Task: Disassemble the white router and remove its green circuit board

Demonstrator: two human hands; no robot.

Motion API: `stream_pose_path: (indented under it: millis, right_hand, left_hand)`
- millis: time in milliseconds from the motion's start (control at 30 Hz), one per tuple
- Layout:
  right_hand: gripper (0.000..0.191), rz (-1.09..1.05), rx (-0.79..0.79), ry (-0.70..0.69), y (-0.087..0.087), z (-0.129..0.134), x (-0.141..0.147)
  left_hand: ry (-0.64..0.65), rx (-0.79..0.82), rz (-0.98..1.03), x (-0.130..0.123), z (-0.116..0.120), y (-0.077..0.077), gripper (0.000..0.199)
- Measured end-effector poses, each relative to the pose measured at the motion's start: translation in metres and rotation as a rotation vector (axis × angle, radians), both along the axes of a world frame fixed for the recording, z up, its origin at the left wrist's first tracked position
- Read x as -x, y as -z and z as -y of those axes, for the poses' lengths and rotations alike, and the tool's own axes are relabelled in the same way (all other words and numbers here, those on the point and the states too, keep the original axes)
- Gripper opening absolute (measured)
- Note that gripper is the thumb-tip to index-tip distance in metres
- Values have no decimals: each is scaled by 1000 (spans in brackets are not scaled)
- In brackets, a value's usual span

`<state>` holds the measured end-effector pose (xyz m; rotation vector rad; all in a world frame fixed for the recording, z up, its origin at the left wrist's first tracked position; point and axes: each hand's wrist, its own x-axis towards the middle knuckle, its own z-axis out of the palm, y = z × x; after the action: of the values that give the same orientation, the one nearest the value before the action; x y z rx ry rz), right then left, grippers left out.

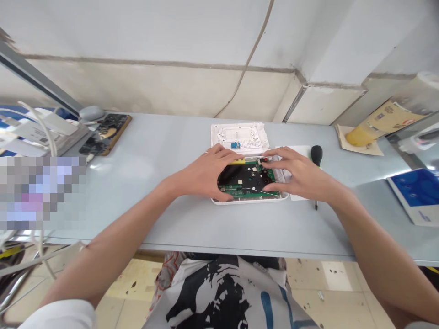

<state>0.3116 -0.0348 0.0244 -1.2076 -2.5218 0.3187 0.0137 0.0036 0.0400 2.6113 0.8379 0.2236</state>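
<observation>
An opened white device casing [249, 201] lies on the grey table, with a green circuit board [259, 193] inside. A black plate [236, 176] covers much of the board, and a thin white wire runs along its front. My left hand [206, 172] spans the casing's left end, thumb at the front edge and fingers at the back near a yellow part [238, 161]. Over the right end, my right hand [295, 173] has its fingers spread, fingertips at the board beside a small connector. Behind lies the white cover [239, 133] with a blue piece [235, 145] on it.
A screwdriver [316, 157] with a black handle lies just right of my right hand, beside a white sheet [303, 197]. To the left are a phone [105, 133], a grey mouse [91, 113] and white cables. A yellow roll [377, 123] and a blue-and-white box [416, 194] stand right.
</observation>
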Motion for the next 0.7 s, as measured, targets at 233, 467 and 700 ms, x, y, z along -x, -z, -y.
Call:
stream_pose_path:
  millis: [233, 467, 700]
  right_hand:
    - [54, 199, 27, -41, -9, 6, 1]
    - [70, 184, 83, -73, -9, 1, -2]
    - [88, 127, 170, -36, -16, -1, -2]
  left_hand:
    - [22, -75, -48, -2, 1, 2, 100]
    - [-95, -32, -50, -5, 4, -2, 107]
    - [-117, -10, -84, -5, 6, -9, 104]
